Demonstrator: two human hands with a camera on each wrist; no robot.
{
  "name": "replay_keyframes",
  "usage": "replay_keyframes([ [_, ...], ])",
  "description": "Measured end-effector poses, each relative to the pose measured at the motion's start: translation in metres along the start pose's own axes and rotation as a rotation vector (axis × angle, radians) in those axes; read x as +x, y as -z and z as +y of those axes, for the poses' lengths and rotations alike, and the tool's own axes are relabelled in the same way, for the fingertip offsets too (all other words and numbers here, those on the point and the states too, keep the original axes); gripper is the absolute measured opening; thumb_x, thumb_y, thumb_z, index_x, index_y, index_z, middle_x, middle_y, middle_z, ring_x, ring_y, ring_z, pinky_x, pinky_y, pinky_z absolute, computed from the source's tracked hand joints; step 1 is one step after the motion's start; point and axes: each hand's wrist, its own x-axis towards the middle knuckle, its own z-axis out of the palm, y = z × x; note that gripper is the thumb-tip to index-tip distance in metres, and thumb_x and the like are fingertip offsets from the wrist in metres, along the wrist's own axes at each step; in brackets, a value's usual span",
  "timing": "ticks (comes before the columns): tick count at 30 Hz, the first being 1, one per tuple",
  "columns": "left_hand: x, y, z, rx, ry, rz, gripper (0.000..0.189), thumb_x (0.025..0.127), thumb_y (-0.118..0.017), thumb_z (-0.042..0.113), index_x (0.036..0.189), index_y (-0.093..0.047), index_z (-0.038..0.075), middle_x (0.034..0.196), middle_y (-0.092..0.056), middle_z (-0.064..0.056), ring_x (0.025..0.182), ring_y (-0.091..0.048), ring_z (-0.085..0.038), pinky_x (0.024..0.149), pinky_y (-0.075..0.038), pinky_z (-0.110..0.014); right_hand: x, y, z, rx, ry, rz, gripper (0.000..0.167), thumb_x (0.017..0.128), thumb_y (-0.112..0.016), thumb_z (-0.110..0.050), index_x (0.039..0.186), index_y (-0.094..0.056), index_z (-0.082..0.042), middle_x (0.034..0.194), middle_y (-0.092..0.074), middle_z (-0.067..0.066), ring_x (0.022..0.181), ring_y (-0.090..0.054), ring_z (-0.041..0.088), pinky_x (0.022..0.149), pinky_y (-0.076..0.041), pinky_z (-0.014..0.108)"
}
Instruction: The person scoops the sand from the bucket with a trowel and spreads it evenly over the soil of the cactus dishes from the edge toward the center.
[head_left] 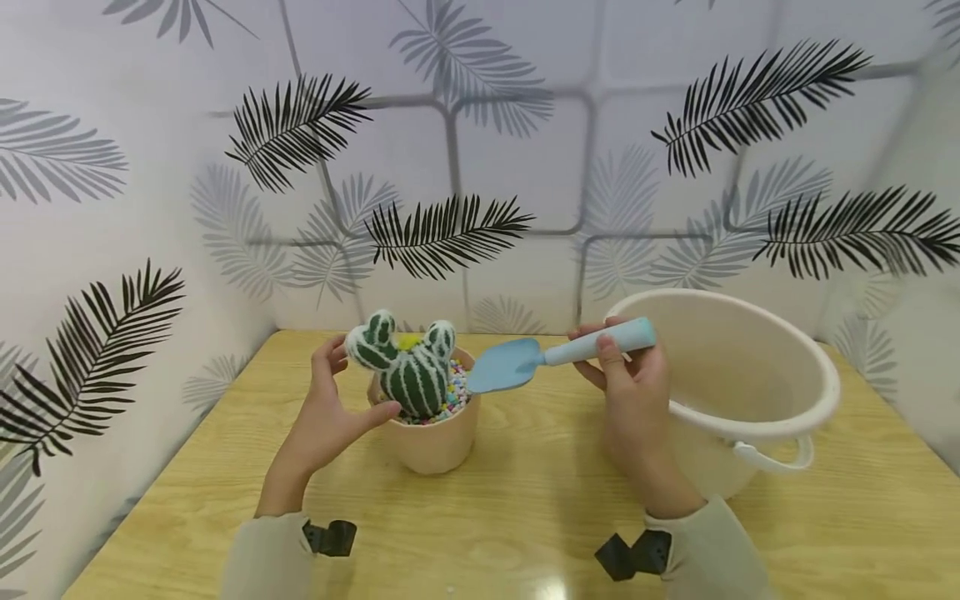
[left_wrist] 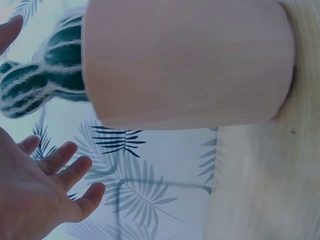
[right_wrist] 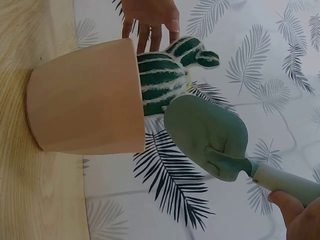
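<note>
R hand [head_left: 636, 392] grips handle of pale-blue trowel [head_left: 558, 354], fingertips partly hidden; long axis runs L–R, scoop pointing L by rim of round peach pot [head_left: 431, 446], contact unclear. Cream round bucket [head_left: 716, 458] at R, part-blocked by R forearm. L hand [head_left: 330, 417] spread, nothing grasped, beside fuzzy green-white cactus [head_left: 415, 383]; can't tell if touching.
</note>
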Motion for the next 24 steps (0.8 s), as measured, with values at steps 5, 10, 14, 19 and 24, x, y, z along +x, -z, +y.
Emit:
replay_keyframes([
  [5, 0.007, 0.014, 0.016, 0.047, -0.026, 0.034, 0.104, 0.078, -0.078, 0.021, 0.151, -0.004, 0.010, 0.153, -0.017, -0.019, 0.141, -0.014, -0.037, 0.108, -0.020, -0.064, 0.004, 0.008, -0.016, -0.023, 0.012, -0.023, 0.007, 0.099, -0.044, -0.001, 0.105, -0.047, -0.004, 0.094, -0.065, -0.003, 0.092, -0.068, 0.008, 0.081, -0.055, 0.024],
  [10, 0.017, 0.023, 0.038, 0.135, -0.074, 0.070, 0.102, 0.077, -0.078, 0.027, 0.150, -0.009, 0.008, 0.154, -0.018, -0.016, 0.142, -0.015, -0.037, 0.108, -0.022, -0.064, 0.009, 0.022, -0.029, 0.031, -0.005, -0.023, 0.005, 0.099, -0.047, -0.006, 0.103, -0.046, -0.004, 0.091, -0.067, -0.003, 0.089, -0.069, 0.010, 0.078, -0.057, 0.025],
  [14, 0.018, 0.020, 0.052, 0.193, -0.070, 0.097, 0.103, 0.075, -0.080, 0.030, 0.150, -0.014, 0.006, 0.153, -0.021, -0.016, 0.141, -0.017, -0.038, 0.107, -0.022, -0.065, 0.015, 0.043, -0.039, 0.076, -0.058, -0.086, 0.010, 0.099, -0.048, -0.012, 0.103, -0.043, -0.004, 0.090, -0.069, -0.002, 0.089, -0.070, 0.011, 0.078, -0.057, 0.026],
  [19, 0.019, 0.015, 0.067, 0.199, -0.097, 0.092, 0.101, 0.075, -0.079, 0.031, 0.150, -0.015, 0.007, 0.153, -0.022, -0.016, 0.141, -0.018, -0.037, 0.108, -0.023, -0.063, 0.027, 0.074, -0.058, 0.250, -0.103, -0.141, 0.012, 0.095, -0.055, -0.012, 0.097, -0.047, -0.002, 0.089, -0.072, 0.006, 0.086, -0.072, 0.018, 0.075, -0.057, 0.031],
  [24, 0.022, 0.004, 0.084, 0.185, -0.159, 0.099, 0.099, 0.075, -0.080, 0.029, 0.149, -0.018, 0.009, 0.153, -0.022, -0.014, 0.141, -0.017, -0.034, 0.109, -0.021, -0.063, 0.042, 0.099, -0.075, 0.457, -0.181, -0.133, 0.008, 0.095, -0.053, -0.005, 0.094, -0.048, 0.002, 0.089, -0.072, 0.018, 0.084, -0.072, 0.029, 0.073, -0.058, 0.040],
])
